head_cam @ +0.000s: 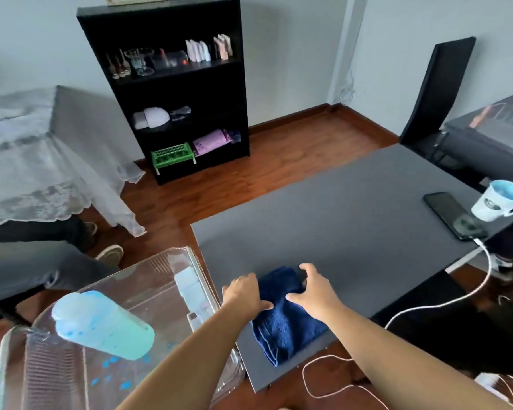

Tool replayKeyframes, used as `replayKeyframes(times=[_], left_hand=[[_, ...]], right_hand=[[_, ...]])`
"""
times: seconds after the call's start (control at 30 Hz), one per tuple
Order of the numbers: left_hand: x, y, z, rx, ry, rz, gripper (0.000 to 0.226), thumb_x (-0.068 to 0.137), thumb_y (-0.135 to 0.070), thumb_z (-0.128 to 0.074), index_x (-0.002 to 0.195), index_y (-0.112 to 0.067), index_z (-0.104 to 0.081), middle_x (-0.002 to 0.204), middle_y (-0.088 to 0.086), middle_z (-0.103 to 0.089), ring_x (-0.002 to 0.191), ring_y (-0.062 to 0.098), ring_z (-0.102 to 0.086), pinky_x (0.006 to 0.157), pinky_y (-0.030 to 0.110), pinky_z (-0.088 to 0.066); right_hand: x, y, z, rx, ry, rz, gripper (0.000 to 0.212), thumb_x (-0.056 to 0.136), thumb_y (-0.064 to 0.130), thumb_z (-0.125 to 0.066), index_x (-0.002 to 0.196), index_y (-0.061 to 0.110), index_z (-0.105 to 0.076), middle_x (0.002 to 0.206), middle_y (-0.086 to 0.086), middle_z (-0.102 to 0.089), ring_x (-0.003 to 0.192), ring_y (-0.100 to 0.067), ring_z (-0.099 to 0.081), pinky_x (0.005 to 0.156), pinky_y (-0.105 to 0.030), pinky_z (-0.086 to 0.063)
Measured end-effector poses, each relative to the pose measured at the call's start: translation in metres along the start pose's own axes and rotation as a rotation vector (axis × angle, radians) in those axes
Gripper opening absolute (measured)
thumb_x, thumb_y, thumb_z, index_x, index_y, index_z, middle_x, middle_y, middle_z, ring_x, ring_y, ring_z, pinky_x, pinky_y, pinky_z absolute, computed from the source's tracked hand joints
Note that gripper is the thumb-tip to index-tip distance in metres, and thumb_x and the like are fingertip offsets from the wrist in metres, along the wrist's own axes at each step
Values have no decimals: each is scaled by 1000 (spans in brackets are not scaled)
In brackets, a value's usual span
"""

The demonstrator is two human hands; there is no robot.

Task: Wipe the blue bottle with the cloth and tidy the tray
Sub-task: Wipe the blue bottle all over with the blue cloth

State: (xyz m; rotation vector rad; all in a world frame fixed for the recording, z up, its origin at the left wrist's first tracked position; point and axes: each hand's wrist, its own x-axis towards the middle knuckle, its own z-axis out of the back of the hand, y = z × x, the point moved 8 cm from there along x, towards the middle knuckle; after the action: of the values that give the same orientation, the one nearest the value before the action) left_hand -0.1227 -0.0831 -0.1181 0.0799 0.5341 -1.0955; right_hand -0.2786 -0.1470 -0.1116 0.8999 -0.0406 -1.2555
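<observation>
Both of the person's hands are on the dark blue cloth (285, 316), which lies folded on the near edge of the grey table (338, 208). The left hand (245, 292) sits at the cloth's left edge. Its fingers curl down over that edge while the thumb (265, 304) lies on top of the fabric, so the edge is pinched between them. The right hand (316, 294) covers the cloth's far right part with its fingers (305, 267) spread and lightly arched, released rather than clenched. Its thumb rests flat on the fabric, pointing toward the left thumb. Only a narrow strip of cloth shows between the 2 thumbs.

The blue bottle (104, 324) is well to the left of the left fingers and nearer the camera. It lies on its side in the clear plastic tray (190, 261), pale cap toward the far left, and neither hand touches it. The tray's right rim runs just beside the left knuckles, along the table's left edge. A small white packet (190, 287) lies in the tray close to those knuckles.

Far beyond the right fingertips, at the table's right end, a black phone (453, 216) lies flat next to a white cup (498, 199) with a blue inside. A white cable (427, 306) runs from the phone down off the table edge. Beyond the table, a black bookshelf (172, 84) stands against the wall.
</observation>
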Motion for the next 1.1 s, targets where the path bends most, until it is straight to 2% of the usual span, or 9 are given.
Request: replayKeyframes(times=[0.1, 0.17, 0.27, 0.37, 0.5, 0.63, 0.8, 0.93, 1.1], left_hand=[[-3, -3, 3, 43, -27, -45, 52, 81, -54, -65, 114, -14, -61, 122, 9, -53, 118, 29, -46, 98, 42, -38], [-8, 0, 11, -116, -37, -63, 43, 81, -49, -66, 109, -17, -62, 116, 7, -58, 110, 26, -53, 93, 38, -44], [-20, 10, 35, -401, -60, -89, 19, 82, -39, -68, 80, -26, -55, 84, -4, -63, 76, 13, -57, 64, 27, -45], [-40, 32, 71, -513, -166, -94, 31, 83, -34, -70, 66, -30, -44, 66, -13, -51, 60, 2, -46, 50, 18, -33], [-76, 72, 110, -608, -329, -94, 22, 81, -28, -73, 71, -29, -53, 65, -14, -52, 61, 0, -48, 53, 8, -36], [-125, 120, 137, -497, -600, -52, 24, 80, -23, -70, 104, -22, -63, 100, -8, -60, 92, 11, -55, 80, 17, -41], [-201, 190, 154, -396, -1033, 74, 26, 72, -10, -74, 96, -13, -63, 96, 0, -63, 95, 14, -49, 83, 19, -33], [-212, 254, 141, -449, -927, 231, 39, 73, -16, -75, 108, -14, -60, 106, -2, -60, 102, 19, -54, 88, 26, -39], [-190, 281, 128, -475, -635, 197, 53, 81, -29, -72, 131, -28, -55, 126, -10, -58, 103, 7, -57, 77, 0, -22]], right_hand=[[3, 3, -3, 44, 106, -43, 23, 70, 19, -68, 88, 14, -55, 83, -3, -61, 74, -21, -57, 58, -26, -39], [1, 14, 0, 187, 178, -27, 7, 67, 10, -63, 71, 15, -61, 69, -3, -61, 62, -20, -55, 58, -28, -41], [-7, 37, 10, 463, 279, -65, 22, 75, 0, -56, 86, 18, -63, 84, -7, -69, 77, -23, -64, 70, -32, -51], [-15, 77, 14, 561, 401, -32, 37, 81, 0, -49, 99, 31, -59, 103, -6, -68, 97, -25, -64, 76, -34, -54], [-25, 143, 16, 515, 352, 100, 40, 77, -2, -45, 92, 29, -65, 90, -7, -68, 84, -28, -62, 71, -33, -49], [-37, 194, -10, 535, 322, 152, 30, 77, -2, -44, 89, 16, -65, 83, -12, -65, 76, -29, -59, 69, -34, -45], [-52, 238, -74, 546, 232, 201, 21, 82, 2, -48, 74, 17, -60, 75, -9, -64, 68, -23, -59, 63, -30, -43], [-63, 264, -126, 543, 173, 259, 14, 88, 7, -50, 89, 14, -62, 82, -7, -64, 76, -24, -60, 61, -28, -41], [-88, 277, -189, 396, 251, 379, 22, 93, 18, -51, 112, 13, -60, 102, -13, -68, 93, -28, -63, 82, -37, -50]])
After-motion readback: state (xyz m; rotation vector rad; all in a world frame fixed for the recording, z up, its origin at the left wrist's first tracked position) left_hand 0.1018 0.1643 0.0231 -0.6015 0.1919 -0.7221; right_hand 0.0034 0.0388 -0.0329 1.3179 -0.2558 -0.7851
